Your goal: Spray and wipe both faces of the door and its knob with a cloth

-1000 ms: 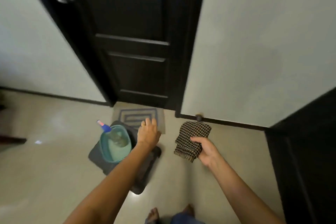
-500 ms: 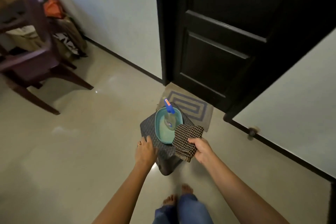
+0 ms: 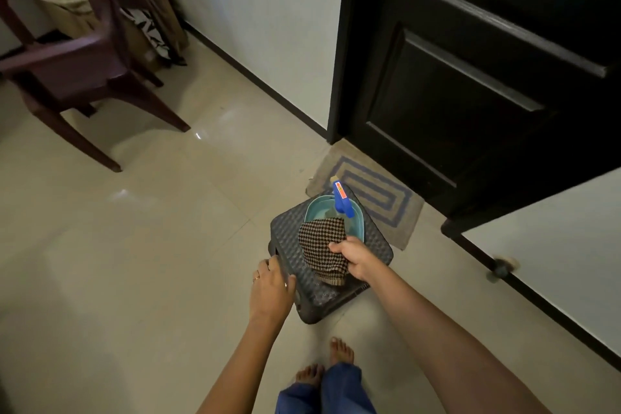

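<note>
A black panelled wooden door [image 3: 470,77] fills the upper right, and a dark brown plastic chair [image 3: 67,54] stands at upper left. A beige doormat with blue lines [image 3: 379,202] lies at the door's foot, just beside a dark woven-textured plastic stool [image 3: 289,235]. On the stool sits a teal plastic basin [image 3: 314,207] holding a blue-topped spray bottle [image 3: 342,203]. The right hand [image 3: 358,260] pinches a brown-and-cream checked cloth [image 3: 321,245] above the basin's near rim; the left hand [image 3: 270,289] curls round the stool's near edge

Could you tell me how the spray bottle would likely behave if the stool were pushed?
The bottle sits loose in the basin, its trigger head above the rim, so it may tip or slide. It looks like plastic: probably light, not fragile.
</note>
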